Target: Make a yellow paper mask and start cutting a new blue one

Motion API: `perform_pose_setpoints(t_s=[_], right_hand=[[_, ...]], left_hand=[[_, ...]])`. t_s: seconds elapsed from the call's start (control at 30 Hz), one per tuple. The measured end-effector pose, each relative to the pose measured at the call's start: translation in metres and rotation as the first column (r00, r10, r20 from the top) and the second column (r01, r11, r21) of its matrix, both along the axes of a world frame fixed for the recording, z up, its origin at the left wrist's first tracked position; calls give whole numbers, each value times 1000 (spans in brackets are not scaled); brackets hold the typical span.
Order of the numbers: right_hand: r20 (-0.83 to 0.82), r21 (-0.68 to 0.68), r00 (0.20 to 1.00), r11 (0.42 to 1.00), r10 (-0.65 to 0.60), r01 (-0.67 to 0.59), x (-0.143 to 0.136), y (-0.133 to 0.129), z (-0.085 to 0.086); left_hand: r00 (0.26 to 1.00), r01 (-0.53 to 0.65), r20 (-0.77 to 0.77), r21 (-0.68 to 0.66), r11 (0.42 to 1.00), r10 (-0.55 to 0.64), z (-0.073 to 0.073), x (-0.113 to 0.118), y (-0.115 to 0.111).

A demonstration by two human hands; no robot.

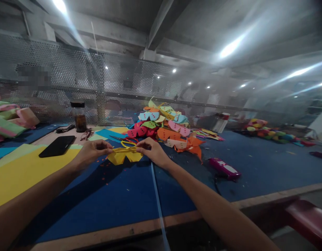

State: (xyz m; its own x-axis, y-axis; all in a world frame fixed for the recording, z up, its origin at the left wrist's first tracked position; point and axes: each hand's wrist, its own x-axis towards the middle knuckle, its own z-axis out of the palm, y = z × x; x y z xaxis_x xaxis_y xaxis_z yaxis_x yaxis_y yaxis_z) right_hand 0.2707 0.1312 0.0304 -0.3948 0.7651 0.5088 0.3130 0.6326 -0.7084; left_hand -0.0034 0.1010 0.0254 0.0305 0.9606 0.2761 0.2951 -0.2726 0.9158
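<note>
A folded yellow paper piece with a notch in its lower edge is stretched between my two hands, above the blue tabletop. My left hand pinches its left end, and my right hand pinches the right end. Just behind the paper lie scissors with yellow handles, partly hidden by it. Small red paper bits are scattered on the table below my left hand. Beyond my right hand rises a pile of coloured cut paper pieces, several with red dots.
Left are yellow paper sheets, a black phone and a dark-lidded jar. A purple device with a cord lies right. Perforated metal mesh stands behind; a red stool is at lower right.
</note>
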Motion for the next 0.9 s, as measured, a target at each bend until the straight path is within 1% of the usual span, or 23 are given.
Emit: perform_pose_setpoints(t_s=[0.07, 0.13, 0.2, 0.3, 0.4, 0.47, 0.6, 0.67, 0.77, 0.9], right_hand=[[49, 126, 999, 992, -16, 10, 0, -1, -2], [114, 241, 992, 970, -46, 17, 0, -2, -3], [163, 300, 983, 954, -81, 29, 0, -2, -5], [185, 331, 977, 943, -105, 39, 0, -3, -5], [132, 281, 988, 959, -74, 34, 0, -3, -3], [83, 236, 995, 971, -52, 31, -1, -3, -1], [9, 164, 999, 986, -43, 41, 0, 1, -2], [-20, 119, 999, 992, -40, 42, 0, 4, -4], [-51, 47, 998, 998, -29, 31, 1, 8, -7], [-68, -31, 998, 1000, -2, 0, 0, 9, -6]], left_hand=[[1000, 8, -8, -3, 1000, -8, -1, -1, 1], [1000, 25, -5, -1, 1000, -25, -2, -2, 1], [999, 38, 6, -2, 999, -38, -2, -2, 1], [998, 54, 31, -14, 998, -54, -1, 0, 0], [991, 92, 100, -48, 995, -87, 2, 4, -4], [975, 126, 193, -84, 988, -108, 4, 7, -7], [898, 227, 417, -163, 960, -142, 9, 12, -17], [855, 297, 487, -184, 937, -175, 13, 15, -22], [821, 368, 528, -201, 908, -215, 18, 18, -26], [834, 393, 485, -189, 900, -263, 15, 17, -24]])
